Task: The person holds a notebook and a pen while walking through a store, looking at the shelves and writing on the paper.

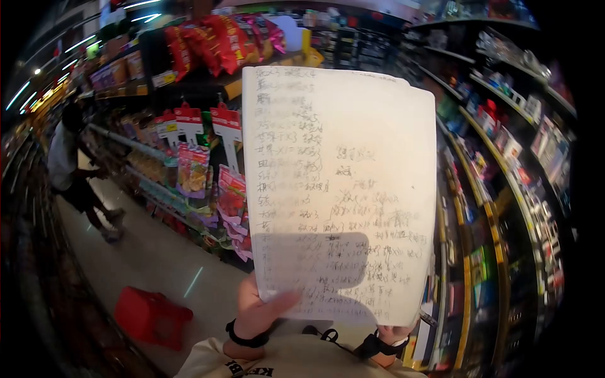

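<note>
A large white sheet or notebook page (378, 126) with handwritten lines stands upright before me, filling the middle of the view. My left hand (261, 309) grips its lower left edge, the thumb lying across the front. At the lower right corner my right hand (396, 332) holds the paper from below, its fingers mostly hidden behind it. A dark pen-like object (428, 319) sticks out beside that hand. Shadow covers the lower part of the writing. Both wrists wear black bands.
Red snack bags (220, 45) sit on a shelf at upper left, above hanging packets (193, 170). Shelves of packaged goods (504, 151) line the right. A person (69, 157) stands in the left aisle. A red plastic stool (151, 317) is on the floor.
</note>
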The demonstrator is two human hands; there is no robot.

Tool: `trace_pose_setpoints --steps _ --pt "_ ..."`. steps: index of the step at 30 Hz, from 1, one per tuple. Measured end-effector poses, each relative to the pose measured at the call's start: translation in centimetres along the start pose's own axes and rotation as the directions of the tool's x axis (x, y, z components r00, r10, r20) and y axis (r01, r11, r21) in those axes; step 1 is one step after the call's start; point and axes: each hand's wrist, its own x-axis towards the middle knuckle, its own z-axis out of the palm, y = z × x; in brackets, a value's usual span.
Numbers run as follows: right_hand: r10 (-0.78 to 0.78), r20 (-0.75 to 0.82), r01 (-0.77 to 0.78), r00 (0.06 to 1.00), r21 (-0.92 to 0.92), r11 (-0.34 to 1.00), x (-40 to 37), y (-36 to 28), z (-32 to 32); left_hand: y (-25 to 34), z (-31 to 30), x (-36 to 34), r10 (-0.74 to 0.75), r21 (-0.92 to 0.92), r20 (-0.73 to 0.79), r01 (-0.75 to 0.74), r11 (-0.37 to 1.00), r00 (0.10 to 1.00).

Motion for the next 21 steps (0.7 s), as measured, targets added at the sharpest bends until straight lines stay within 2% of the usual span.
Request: trace_pose_setpoints --steps 2,4,6,10,13,21 --pt "0.094 0.109 -0.109 0.99 0.143 0.984 2.0 -0.8 -1.1 -0.7 0.7 0.4 0.031 0.0 -0.065 -0.031 1.0 0.997" --pt "0.073 -0.079 -0.086 0.994 -0.171 0.981 2.9 -1.2 -2.9 -1.5 1.0 0.6 0.069 0.013 -0.134 -0.068 0.998 0.989" --pt "0.087 -0.138 -0.119 0.987 -0.244 0.963 4.2 -1.0 -3.5 -2.0 0.9 0.6 0.094 0.009 -0.153 -0.093 0.996 0.984" --pt "0.202 -0.119 -0.225 0.972 -0.228 0.947 7.4 0.3 -3.7 -1.7 0.5 0.3 0.136 0.092 -0.248 -0.117 0.989 0.959" --pt "0.274 -0.094 -0.288 0.957 -0.215 0.933 9.2 1.7 -4.2 -1.0 -0.1 0.7 0.222 0.163 -0.275 -0.183 0.97 0.935" --pt "0.298 -0.088 -0.31 0.95 -0.192 0.931 12.5 5.1 -3.5 0.8 -3.5 2.4 0.263 0.2 -0.301 -0.209 0.957 0.917"
